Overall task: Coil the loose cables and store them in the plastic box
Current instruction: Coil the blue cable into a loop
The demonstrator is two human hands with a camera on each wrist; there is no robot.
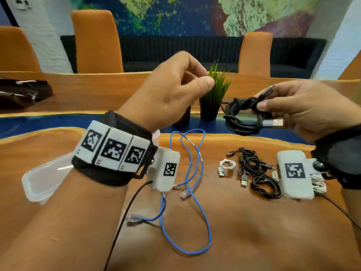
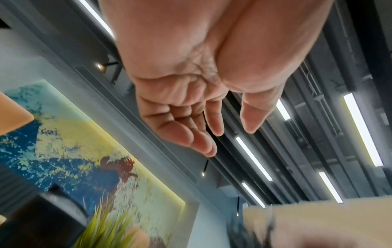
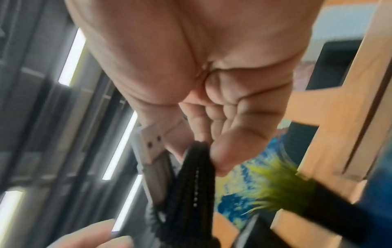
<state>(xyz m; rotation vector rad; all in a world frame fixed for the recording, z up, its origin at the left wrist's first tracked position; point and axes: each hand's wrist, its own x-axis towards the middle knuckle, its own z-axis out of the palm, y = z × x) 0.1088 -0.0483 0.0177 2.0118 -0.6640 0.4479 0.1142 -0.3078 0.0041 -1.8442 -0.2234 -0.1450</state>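
My right hand point(image 1: 261, 100) is raised over the table's far right and pinches a coiled black USB cable point(image 1: 242, 118); its silver plug point(image 3: 152, 151) shows beside the thumb in the right wrist view. My left hand point(image 1: 201, 79) hovers just left of the coil with its fingers loosely curled, and its palm is bare in the left wrist view point(image 2: 233, 129). A loose blue network cable point(image 1: 191, 173) sprawls on the wooden table point(image 1: 254, 231). The clear plastic box point(image 1: 41, 178) lies at the left, mostly hidden behind my left wrist.
Several small cables lie at the right: a white coil point(image 1: 226, 165), black bundles point(image 1: 254, 167) and a white one point(image 1: 318, 182) under my right wrist. A potted grass plant point(image 1: 213, 94) stands behind my hands. A dark bag point(image 1: 21, 92) sits far left.
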